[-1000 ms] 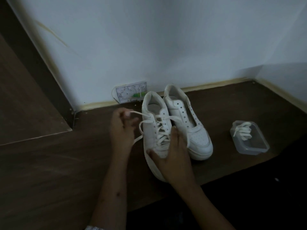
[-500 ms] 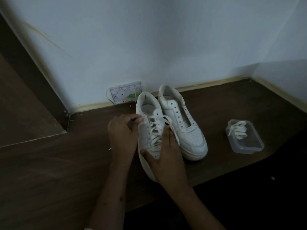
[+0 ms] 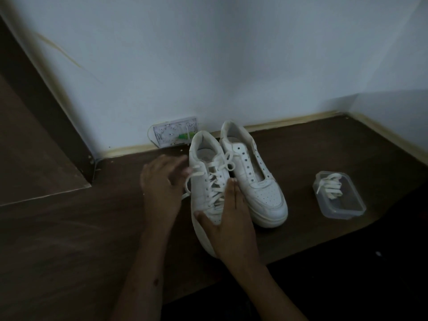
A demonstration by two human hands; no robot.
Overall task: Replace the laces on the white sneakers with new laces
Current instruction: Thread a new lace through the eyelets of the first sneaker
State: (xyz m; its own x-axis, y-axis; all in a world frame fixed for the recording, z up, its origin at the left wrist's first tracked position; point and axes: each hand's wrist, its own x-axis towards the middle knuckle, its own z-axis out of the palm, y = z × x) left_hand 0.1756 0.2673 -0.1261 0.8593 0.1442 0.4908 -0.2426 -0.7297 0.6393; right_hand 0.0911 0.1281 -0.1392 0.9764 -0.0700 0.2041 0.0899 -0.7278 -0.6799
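Observation:
Two white sneakers stand side by side on a dark wooden surface by the wall. The left sneaker (image 3: 203, 193) carries a loosely threaded white lace (image 3: 214, 181), one loop hanging over its left side. The right sneaker (image 3: 257, 181) shows bare eyelets and no lace. My right hand (image 3: 231, 218) lies flat on the left sneaker's toe and lower lacing, fingers straight. My left hand (image 3: 161, 188) is blurred beside that shoe, fingers spread near the lace end, and seems to grip nothing. A clear plastic container (image 3: 347, 212) to the right holds a bundle of white laces (image 3: 330, 185).
A wall socket box (image 3: 173, 135) sits at the base of the white wall (image 3: 208, 66) just behind the shoes. A brown wooden panel (image 3: 30, 158) rises at the left. The surface's front edge (image 3: 324, 249) drops to a dark area at the lower right.
My left hand held a lace end out to the left, brought it to the shoe's collar, and now hovers spread beside the shoe. My right hand stayed on the toe.

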